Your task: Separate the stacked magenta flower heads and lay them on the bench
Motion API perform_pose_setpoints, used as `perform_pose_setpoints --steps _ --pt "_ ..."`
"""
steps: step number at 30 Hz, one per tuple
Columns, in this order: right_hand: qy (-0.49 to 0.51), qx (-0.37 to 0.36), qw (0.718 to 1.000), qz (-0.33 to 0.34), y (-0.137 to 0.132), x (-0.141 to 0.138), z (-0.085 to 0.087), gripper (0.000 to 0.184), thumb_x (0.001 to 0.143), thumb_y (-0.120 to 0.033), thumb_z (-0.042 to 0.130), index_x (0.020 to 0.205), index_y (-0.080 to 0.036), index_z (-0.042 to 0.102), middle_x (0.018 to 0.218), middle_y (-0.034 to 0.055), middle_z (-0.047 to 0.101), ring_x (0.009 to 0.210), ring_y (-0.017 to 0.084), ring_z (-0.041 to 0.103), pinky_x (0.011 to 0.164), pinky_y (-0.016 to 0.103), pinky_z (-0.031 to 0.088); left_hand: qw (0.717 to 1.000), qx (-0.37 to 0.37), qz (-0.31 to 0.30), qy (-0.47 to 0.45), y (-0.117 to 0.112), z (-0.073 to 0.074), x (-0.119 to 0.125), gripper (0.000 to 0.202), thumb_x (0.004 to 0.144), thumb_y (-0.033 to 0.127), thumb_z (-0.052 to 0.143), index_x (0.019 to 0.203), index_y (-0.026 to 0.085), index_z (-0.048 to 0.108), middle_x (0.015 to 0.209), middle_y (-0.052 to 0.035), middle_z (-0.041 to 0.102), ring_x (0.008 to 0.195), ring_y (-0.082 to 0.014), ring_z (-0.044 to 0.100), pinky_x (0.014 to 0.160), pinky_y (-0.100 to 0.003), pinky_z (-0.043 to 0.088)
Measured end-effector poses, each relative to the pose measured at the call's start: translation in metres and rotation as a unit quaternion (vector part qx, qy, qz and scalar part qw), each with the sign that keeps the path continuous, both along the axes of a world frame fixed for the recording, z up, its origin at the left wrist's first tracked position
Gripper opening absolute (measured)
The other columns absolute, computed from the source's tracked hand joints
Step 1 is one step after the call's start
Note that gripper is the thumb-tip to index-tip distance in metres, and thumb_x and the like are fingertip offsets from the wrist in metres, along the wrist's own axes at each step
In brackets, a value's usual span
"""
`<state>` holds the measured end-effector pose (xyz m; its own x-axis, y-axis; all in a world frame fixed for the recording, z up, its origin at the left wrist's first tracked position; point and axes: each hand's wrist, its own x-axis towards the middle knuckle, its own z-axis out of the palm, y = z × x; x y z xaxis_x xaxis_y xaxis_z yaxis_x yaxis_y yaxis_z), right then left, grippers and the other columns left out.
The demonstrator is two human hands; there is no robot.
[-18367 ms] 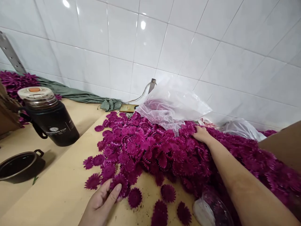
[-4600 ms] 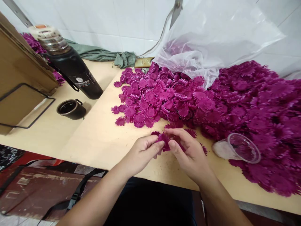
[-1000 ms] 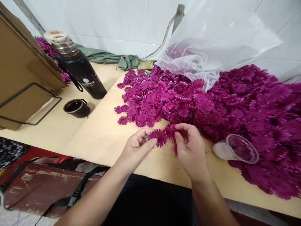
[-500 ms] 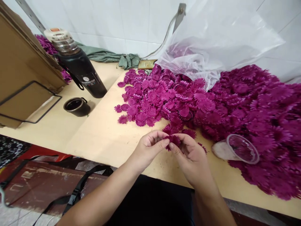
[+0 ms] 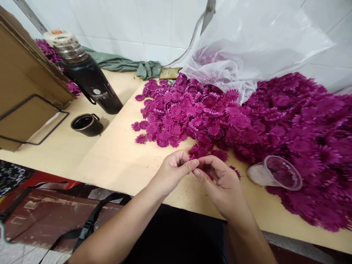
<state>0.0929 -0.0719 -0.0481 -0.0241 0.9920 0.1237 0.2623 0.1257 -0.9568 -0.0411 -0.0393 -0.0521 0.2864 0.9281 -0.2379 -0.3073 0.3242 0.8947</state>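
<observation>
My left hand (image 5: 172,174) and my right hand (image 5: 222,185) meet over the front of the table, fingers closed in a pinch and thumbs touching at the tips. Between them is a small magenta artificial flower (image 5: 191,158), mostly covered by my fingers. A little magenta also shows beneath my right thumb. Just beyond my hands spreads a large heap of magenta artificial flowers (image 5: 189,110), reaching to the right edge of the view. A clear plastic cup (image 5: 261,175) lies tipped on its side to the right of my right hand, its mouth against the heap.
A black thermos bottle (image 5: 95,82) stands at the left behind a small dark cup (image 5: 87,125). Farther left are a cardboard box (image 5: 24,73) and a black wire frame (image 5: 52,130). A clear plastic bag (image 5: 247,44) rests over the heap; green cloth (image 5: 115,60) lies along the wall.
My fingers have shifted around the flower, and less of it shows now. The thumbs have come closer together. The whole view has moved slightly.
</observation>
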Motion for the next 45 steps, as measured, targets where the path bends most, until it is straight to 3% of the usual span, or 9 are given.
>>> perform_pose_setpoints --steps 6,10,14,18,24,29,32,41,45 --pt "0.132 -0.018 0.991 -0.014 0.003 -0.004 -0.001 0.011 0.078 -0.03 0.064 0.077 -0.021 0.059 0.065 -0.0016 0.058 0.058 0.012 0.055 0.053 0.025 0.048 0.999 0.007 -0.016 -0.031 -0.003 0.001 0.0 0.042 0.056 0.043 0.081 0.059 0.016 0.05 0.055 0.0053 0.05 0.054 -0.0077 0.046 0.056 -0.022 0.035" --pt "0.163 0.02 0.975 -0.151 0.01 0.002 -0.006 0.01 0.078 -0.028 0.063 0.078 -0.021 0.057 0.067 -0.0026 0.055 0.057 0.01 0.049 0.051 0.022 0.042 1.0 0.025 -0.001 -0.007 -0.009 -0.002 -0.008 0.041 0.061 0.042 0.08 0.059 0.017 0.048 0.054 0.0057 0.049 0.052 -0.0074 0.044 0.054 -0.022 0.035" --pt "0.077 0.07 0.96 -0.259 0.02 0.014 -0.007 0.008 0.082 -0.027 0.059 0.081 -0.021 0.054 0.071 -0.0022 0.052 0.06 0.011 0.048 0.057 0.026 0.043 0.998 0.03 0.039 -0.03 -0.012 0.002 -0.021 0.032 0.067 0.04 0.077 0.065 0.016 0.055 0.057 0.0047 0.053 0.053 -0.0075 0.046 0.054 -0.022 0.038" --pt "-0.114 0.088 0.97 -0.194 0.021 0.014 -0.009 0.013 0.084 -0.025 0.052 0.094 -0.019 0.056 0.091 0.0077 0.061 0.085 0.022 0.059 0.077 0.042 0.049 0.999 0.026 0.035 -0.029 -0.009 0.007 -0.022 0.026 0.067 0.035 0.078 0.076 0.015 0.064 0.067 0.0017 0.06 0.06 -0.0085 0.052 0.059 -0.022 0.04" --pt "-0.244 0.201 0.924 -0.214 0.011 0.002 -0.01 0.032 0.087 -0.032 0.05 0.111 -0.013 0.054 0.112 0.0184 0.058 0.107 0.029 0.052 0.094 0.054 0.041 0.999 0.01 0.026 -0.024 -0.005 0.001 -0.009 0.022 0.064 0.029 0.077 0.071 0.015 0.062 0.062 0.0024 0.059 0.056 -0.0082 0.051 0.058 -0.022 0.04" --pt "-0.117 0.081 0.985 -0.093 0.001 -0.004 -0.003 0.022 0.089 -0.034 0.051 0.104 -0.019 0.055 0.099 0.0108 0.063 0.095 0.024 0.06 0.084 0.045 0.049 0.999 0.009 0.033 0.013 -0.002 -0.002 -0.001 0.018 0.064 0.024 0.073 0.066 0.015 0.057 0.059 0.0039 0.056 0.054 -0.0074 0.047 0.056 -0.022 0.037" --pt "-0.059 0.009 0.998 -0.017 -0.003 -0.007 -0.003 0.022 0.085 -0.036 0.058 0.102 -0.022 0.055 0.094 0.0064 0.064 0.087 0.021 0.062 0.08 0.041 0.051 1.0 -0.007 0.026 0.007 -0.002 -0.001 0.003 0.021 0.063 0.026 0.071 0.062 0.015 0.053 0.056 0.0056 0.052 0.054 -0.0067 0.044 0.055 -0.021 0.034" --pt "0.049 -0.006 0.999 -0.006 -0.001 -0.006 -0.006 0.013 0.081 -0.026 0.062 0.093 -0.023 0.058 0.088 0.0027 0.066 0.081 0.018 0.064 0.073 0.034 0.053 0.999 -0.017 -0.014 -0.024 0.0 -0.006 0.007 0.045 0.061 0.05 0.074 0.055 0.017 0.045 0.047 0.0083 0.042 0.047 -0.0055 0.035 0.051 -0.021 0.029" --pt "0.077 0.025 0.995 -0.054 0.002 -0.004 -0.005 0.006 0.082 -0.023 0.061 0.088 -0.021 0.061 0.076 0.0002 0.065 0.07 0.014 0.064 0.064 0.028 0.053 0.999 0.024 -0.015 -0.032 -0.003 -0.004 0.004 0.047 0.068 0.06 0.066 0.063 0.014 0.056 0.057 0.0024 0.054 0.057 -0.0089 0.048 0.058 -0.023 0.036"
